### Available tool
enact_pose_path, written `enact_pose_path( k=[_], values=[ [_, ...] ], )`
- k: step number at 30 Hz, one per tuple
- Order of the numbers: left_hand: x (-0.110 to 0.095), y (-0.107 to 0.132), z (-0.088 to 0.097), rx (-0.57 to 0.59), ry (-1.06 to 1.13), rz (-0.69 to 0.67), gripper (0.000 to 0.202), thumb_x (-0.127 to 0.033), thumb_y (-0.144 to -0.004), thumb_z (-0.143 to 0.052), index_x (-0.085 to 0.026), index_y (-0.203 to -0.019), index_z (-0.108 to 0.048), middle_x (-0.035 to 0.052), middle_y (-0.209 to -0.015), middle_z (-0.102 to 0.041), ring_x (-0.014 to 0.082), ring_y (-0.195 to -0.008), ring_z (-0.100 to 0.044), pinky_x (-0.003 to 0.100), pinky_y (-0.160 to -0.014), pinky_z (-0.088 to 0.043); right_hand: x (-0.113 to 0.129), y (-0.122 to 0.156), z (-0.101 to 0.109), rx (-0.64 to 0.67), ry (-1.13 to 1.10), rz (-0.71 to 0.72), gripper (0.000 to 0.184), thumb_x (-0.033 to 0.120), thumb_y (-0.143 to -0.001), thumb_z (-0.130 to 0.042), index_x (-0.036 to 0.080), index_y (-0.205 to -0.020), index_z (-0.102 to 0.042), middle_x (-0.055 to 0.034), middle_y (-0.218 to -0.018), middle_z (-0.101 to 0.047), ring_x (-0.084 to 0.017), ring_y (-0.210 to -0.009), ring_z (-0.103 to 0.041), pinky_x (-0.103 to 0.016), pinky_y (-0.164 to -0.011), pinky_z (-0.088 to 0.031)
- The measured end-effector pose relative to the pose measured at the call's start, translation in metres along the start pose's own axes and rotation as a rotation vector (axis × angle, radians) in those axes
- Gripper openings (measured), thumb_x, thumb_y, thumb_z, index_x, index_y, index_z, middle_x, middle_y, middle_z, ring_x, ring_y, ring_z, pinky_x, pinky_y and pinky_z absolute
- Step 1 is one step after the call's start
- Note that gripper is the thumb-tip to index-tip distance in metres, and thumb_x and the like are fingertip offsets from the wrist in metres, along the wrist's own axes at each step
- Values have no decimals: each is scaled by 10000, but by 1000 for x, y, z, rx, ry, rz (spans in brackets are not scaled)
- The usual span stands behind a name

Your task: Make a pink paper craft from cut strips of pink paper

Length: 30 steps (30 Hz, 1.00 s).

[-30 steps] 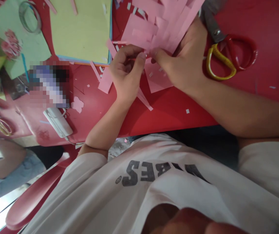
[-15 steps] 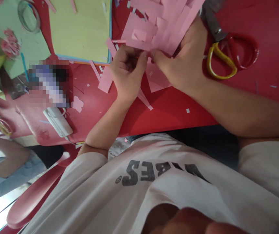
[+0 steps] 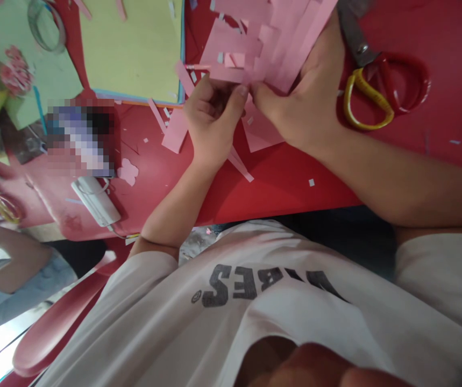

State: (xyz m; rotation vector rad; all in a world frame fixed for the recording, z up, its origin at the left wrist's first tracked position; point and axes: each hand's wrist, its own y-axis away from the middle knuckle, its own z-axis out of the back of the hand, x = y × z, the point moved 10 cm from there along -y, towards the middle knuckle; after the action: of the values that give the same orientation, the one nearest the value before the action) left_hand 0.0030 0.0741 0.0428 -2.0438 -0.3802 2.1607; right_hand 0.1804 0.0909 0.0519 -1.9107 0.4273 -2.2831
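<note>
Pink paper strips woven into a sheet hang between my two hands at the top of the view. My left hand pinches the sheet's lower left edge between thumb and curled fingers. With its thumb on the near edge and fingers behind the paper, my right hand grips the lower right side. The thumbs almost meet at that edge. Loose pink paper pieces and a narrow pink strip lie under the hands. Scissors with one yellow and one red handle rest right of my right hand.
A stack of coloured paper, yellow on top, lies at upper left. Beyond it are a tape roll, a pink paper flower and a white power strip. A co-worker's arm reaches in at far left on the red table.
Both hands keep hold of the woven sheet, with only a slight shift of its strips and the fingers. The small loose flap near the left hand has turned a little. Little else differs.
</note>
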Motion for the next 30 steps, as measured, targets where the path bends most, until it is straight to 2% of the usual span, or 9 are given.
enact_pose_path(
  k=[3,5,9,12,15,19,24,30],
  values=[
    [5,-1,-1,25,29,15,270,-543,-828,-730,-283,-824,-656,-5,-725,-629,128,-589,-519,305,-550,-441,22,7,0,-21,205,318,682,168,-676,-749,318,-1282,-474,50,-1228,-562,-247,-1245,-566,-484,-1162,-349],
    [9,-2,-2,44,42,19,265,-545,-834,-722,-287,-833,-661,-4,-728,-637,129,-586,-523,306,-547,-442,26,11,0,-14,243,368,707,171,-696,-733,331,-1324,-450,56,-1226,-566,-247,-1276,-548,-470,-1140,-378],
    [14,-1,-1,29,63,31,248,-533,-850,-708,-293,-823,-653,-7,-721,-635,139,-584,-543,316,-545,-443,28,9,-1,-4,231,303,648,103,-693,-720,337,-1256,-502,54,-1204,-592,-221,-1214,-589,-427,-1128,-426],
    [9,-1,0,13,63,12,254,-523,-819,-748,-288,-793,-654,-13,-690,-624,140,-560,-542,320,-535,-435,32,9,-2,3,180,345,628,95,-702,-701,330,-1249,-501,49,-1223,-585,-215,-1195,-590,-416,-1108,-448],
    [-1,-1,0,12,67,-7,191,-419,-839,-761,-268,-780,-660,-15,-678,-602,132,-563,-555,308,-531,-431,34,10,-4,14,169,408,654,121,-713,-669,310,-1304,-459,52,-1274,-545,-231,-1238,-559,-434,-1106,-423],
    [-9,0,-1,28,58,-22,137,-285,-858,-755,-242,-775,-655,-13,-683,-583,116,-580,-561,288,-532,-408,28,8,-3,16,206,366,608,98,-699,-657,306,-1245,-487,56,-1234,-544,-238,-1189,-580,-430,-1049,-457],
    [-7,0,0,14,24,-47,180,-389,-846,-760,-255,-795,-652,4,-699,-575,126,-584,-508,303,-528,-357,28,7,-1,-5,208,352,581,147,-721,-705,293,-1247,-505,55,-1218,-564,-247,-1182,-588,-401,-1061,-477],
    [-3,-1,-5,39,113,-42,221,-446,-822,-772,-284,-828,-621,-2,-677,-588,145,-552,-503,323,-522,-358,24,7,1,-34,140,333,685,86,-671,-762,341,-1253,-506,93,-1194,-581,-213,-1169,-590,-374,-1103,-454]
  ],
)
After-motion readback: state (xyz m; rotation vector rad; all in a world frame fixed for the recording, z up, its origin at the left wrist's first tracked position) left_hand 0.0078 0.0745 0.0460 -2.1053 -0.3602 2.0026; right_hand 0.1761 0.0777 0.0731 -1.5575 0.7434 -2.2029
